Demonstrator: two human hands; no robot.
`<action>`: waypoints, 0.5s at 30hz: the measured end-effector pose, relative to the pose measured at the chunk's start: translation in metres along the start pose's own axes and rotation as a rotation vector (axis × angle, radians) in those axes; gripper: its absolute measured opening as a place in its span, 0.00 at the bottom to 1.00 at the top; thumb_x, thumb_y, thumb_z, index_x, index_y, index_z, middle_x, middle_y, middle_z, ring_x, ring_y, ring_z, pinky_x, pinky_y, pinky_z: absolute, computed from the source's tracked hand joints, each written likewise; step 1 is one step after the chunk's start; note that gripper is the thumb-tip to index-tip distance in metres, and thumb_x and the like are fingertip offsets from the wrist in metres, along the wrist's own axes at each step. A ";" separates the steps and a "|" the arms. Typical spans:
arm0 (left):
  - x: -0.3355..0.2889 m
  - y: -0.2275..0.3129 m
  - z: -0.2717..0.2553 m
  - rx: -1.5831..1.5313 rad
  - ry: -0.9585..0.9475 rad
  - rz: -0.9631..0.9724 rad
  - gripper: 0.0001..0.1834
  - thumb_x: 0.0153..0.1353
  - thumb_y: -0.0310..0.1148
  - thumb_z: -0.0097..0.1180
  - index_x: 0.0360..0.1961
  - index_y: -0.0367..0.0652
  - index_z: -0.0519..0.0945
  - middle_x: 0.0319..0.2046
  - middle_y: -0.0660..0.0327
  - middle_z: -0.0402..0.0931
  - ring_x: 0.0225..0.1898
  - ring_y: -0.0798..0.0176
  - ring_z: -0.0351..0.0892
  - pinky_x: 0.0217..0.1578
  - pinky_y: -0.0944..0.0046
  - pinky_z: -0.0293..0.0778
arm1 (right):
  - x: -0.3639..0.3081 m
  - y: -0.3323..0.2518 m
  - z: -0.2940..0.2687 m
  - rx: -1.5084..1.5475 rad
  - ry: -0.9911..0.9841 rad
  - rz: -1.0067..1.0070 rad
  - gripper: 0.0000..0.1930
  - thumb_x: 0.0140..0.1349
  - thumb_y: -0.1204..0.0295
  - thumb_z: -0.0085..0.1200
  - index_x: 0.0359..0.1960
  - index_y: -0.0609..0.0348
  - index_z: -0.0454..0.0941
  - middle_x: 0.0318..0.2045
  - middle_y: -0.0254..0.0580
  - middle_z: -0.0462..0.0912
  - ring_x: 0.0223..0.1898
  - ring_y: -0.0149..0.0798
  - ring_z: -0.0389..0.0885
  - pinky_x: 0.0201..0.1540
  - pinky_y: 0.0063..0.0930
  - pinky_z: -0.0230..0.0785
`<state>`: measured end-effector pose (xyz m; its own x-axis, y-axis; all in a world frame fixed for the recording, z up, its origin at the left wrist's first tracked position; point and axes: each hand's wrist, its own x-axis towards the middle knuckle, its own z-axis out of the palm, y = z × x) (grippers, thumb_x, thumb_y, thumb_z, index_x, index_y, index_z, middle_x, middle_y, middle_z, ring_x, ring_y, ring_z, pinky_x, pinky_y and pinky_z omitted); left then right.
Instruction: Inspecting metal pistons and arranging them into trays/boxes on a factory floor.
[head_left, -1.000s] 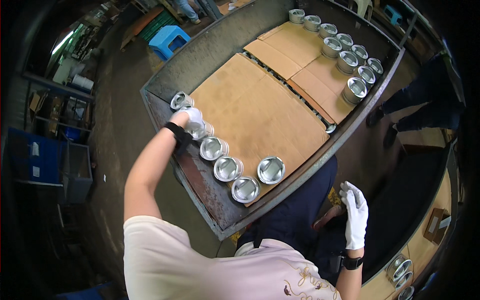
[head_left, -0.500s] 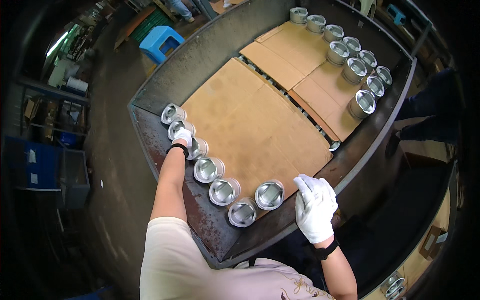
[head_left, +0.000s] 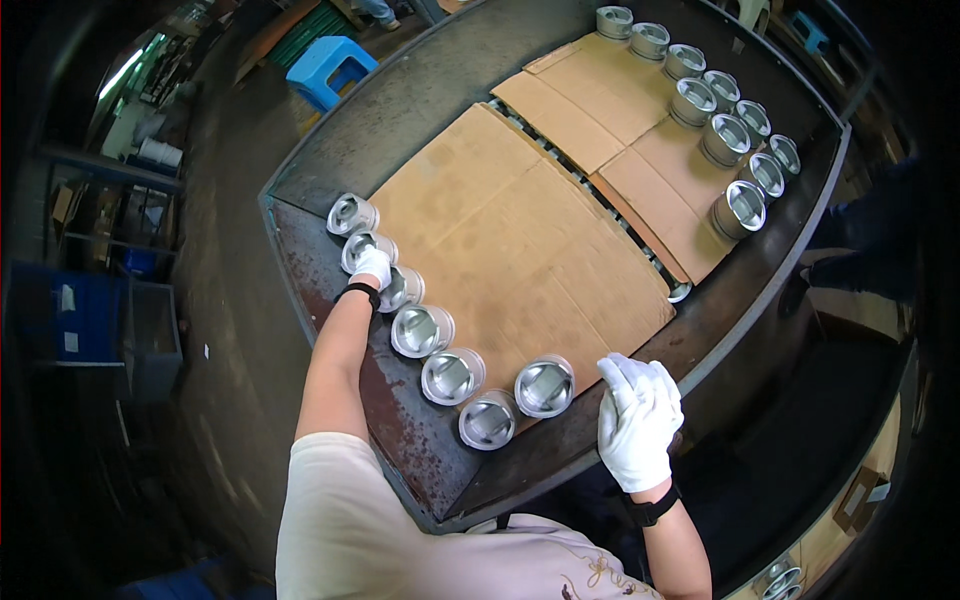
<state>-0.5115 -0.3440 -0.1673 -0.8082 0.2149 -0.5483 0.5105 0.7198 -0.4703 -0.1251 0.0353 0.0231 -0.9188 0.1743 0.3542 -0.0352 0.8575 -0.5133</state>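
Observation:
My left hand, in a white glove, reaches out to a row of silvery metal pistons along the left side of a metal bin. Its fingers are on one piston, second from the row's far end; part of the grip is hidden. Beyond it stands another piston, and a third piston sits close by the wrist. My right hand, gloved too, hovers by the near right rim with its fingers stretched out and holding nothing. Nearest to it is the piston at the cardboard's near edge.
Brown cardboard lies inside the metal bin, a dark gap splitting it. More pistons stand in rows at the far right. Outside are a blue stool, blue crates and a person's dark trouser legs.
The view has shifted slightly, moving the bin's far part to the right in the picture. My left hand stays at the same piston, and my right hand keeps its place near the rim.

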 end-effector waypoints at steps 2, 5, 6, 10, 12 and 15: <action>0.003 0.026 -0.018 -0.028 -0.013 0.034 0.17 0.54 0.32 0.54 0.43 0.36 0.83 0.49 0.42 0.75 0.54 0.44 0.73 0.54 0.56 0.69 | -0.004 0.005 -0.001 -0.060 0.007 0.018 0.20 0.47 0.78 0.54 0.46 0.55 0.75 0.43 0.41 0.79 0.42 0.45 0.78 0.50 0.39 0.67; -0.006 0.037 -0.028 -0.172 0.097 -0.027 0.15 0.54 0.31 0.54 0.41 0.35 0.83 0.46 0.40 0.77 0.51 0.43 0.74 0.53 0.55 0.70 | -0.005 0.006 0.000 -0.078 -0.009 0.027 0.19 0.49 0.78 0.54 0.46 0.54 0.75 0.43 0.40 0.79 0.42 0.44 0.78 0.51 0.39 0.67; -0.010 0.029 -0.023 -0.173 0.091 -0.044 0.15 0.54 0.31 0.54 0.41 0.35 0.83 0.46 0.40 0.77 0.51 0.43 0.74 0.53 0.55 0.70 | -0.004 0.004 0.001 -0.066 -0.012 0.016 0.19 0.49 0.78 0.54 0.46 0.54 0.75 0.43 0.40 0.79 0.42 0.44 0.78 0.51 0.39 0.67; -0.008 0.015 -0.024 -0.090 0.019 0.003 0.16 0.52 0.29 0.54 0.41 0.39 0.84 0.46 0.44 0.78 0.52 0.46 0.75 0.52 0.56 0.71 | 0.002 0.001 0.005 -0.071 -0.017 0.015 0.18 0.51 0.78 0.53 0.46 0.54 0.76 0.44 0.40 0.79 0.43 0.44 0.78 0.53 0.40 0.66; 0.000 0.013 -0.047 -0.047 -0.048 0.211 0.16 0.50 0.29 0.52 0.40 0.44 0.85 0.44 0.50 0.80 0.48 0.49 0.79 0.47 0.56 0.74 | 0.004 0.003 0.003 -0.094 -0.029 0.032 0.18 0.51 0.78 0.53 0.46 0.53 0.76 0.44 0.39 0.79 0.43 0.43 0.78 0.53 0.40 0.65; 0.019 -0.016 -0.081 0.276 0.004 0.597 0.15 0.50 0.32 0.50 0.36 0.43 0.85 0.38 0.51 0.82 0.40 0.48 0.82 0.42 0.54 0.75 | 0.009 0.003 0.001 -0.141 -0.031 0.050 0.17 0.52 0.77 0.52 0.46 0.53 0.76 0.44 0.39 0.79 0.45 0.43 0.77 0.54 0.41 0.64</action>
<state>-0.5588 -0.2983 -0.1137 -0.3637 0.5280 -0.7674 0.9276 0.2806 -0.2465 -0.1335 0.0388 0.0242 -0.9296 0.2059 0.3057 0.0650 0.9080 -0.4139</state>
